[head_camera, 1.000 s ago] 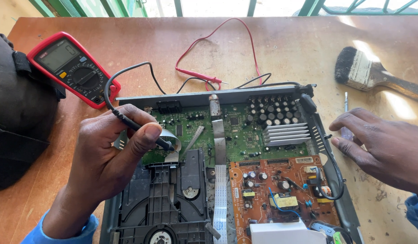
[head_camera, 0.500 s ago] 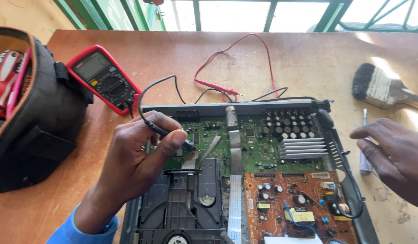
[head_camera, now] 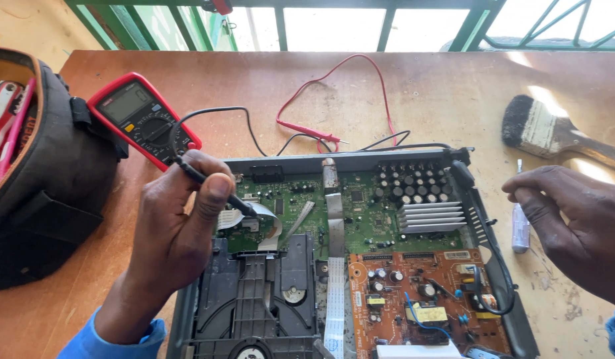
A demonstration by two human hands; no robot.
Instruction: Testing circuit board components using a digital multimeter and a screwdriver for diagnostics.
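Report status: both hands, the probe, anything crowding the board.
Left hand shut on black probe, tip down on green board. Right hand open, off the chassis. Red probe idle on table.

Bright daylight pours in from the windows (head_camera: 334, 26) along the top edge, which are washed out to near white. Sun patches glare on the wooden table (head_camera: 413, 86) at upper right, around the paintbrush (head_camera: 546, 129). The left hand (head_camera: 181, 226) casts a soft shadow toward the viewer. The centre is sharp; the edges bow slightly from a wide lens, and the right hand (head_camera: 580, 219) looks faintly soft
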